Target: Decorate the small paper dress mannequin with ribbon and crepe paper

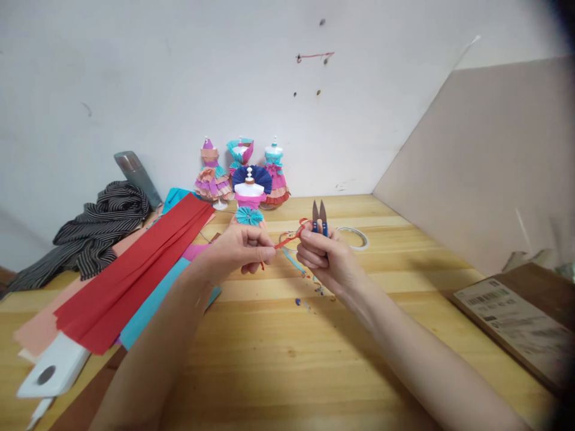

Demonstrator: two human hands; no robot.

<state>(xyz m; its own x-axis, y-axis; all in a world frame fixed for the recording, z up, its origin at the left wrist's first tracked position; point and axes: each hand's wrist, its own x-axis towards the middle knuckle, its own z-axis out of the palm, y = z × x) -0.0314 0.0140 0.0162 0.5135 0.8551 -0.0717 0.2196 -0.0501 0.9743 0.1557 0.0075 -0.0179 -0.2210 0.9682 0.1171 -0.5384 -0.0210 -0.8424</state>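
Note:
My left hand (242, 250) is closed in a pinch on one end of a thin red paper strip (290, 238). My right hand (324, 254) is closed round small blue-handled snips (319, 216), whose two blades point up and stand slightly apart; its fingers also touch the strip's other end. Both hands hover above the wooden table (287, 353), close together. Behind them stands a white mannequin bust (250, 197) wearing a dark blue paper fan collar, a pink band and a teal rosette.
Three more paper-dressed mannequins (240, 170) line the back wall. Folded red paper (135, 269), teal and pink sheets lie at left, with striped cloth (101, 230) and a grey flask (137, 176). A tape ring (357, 236), paper scraps and a labelled board (516, 320) lie at right.

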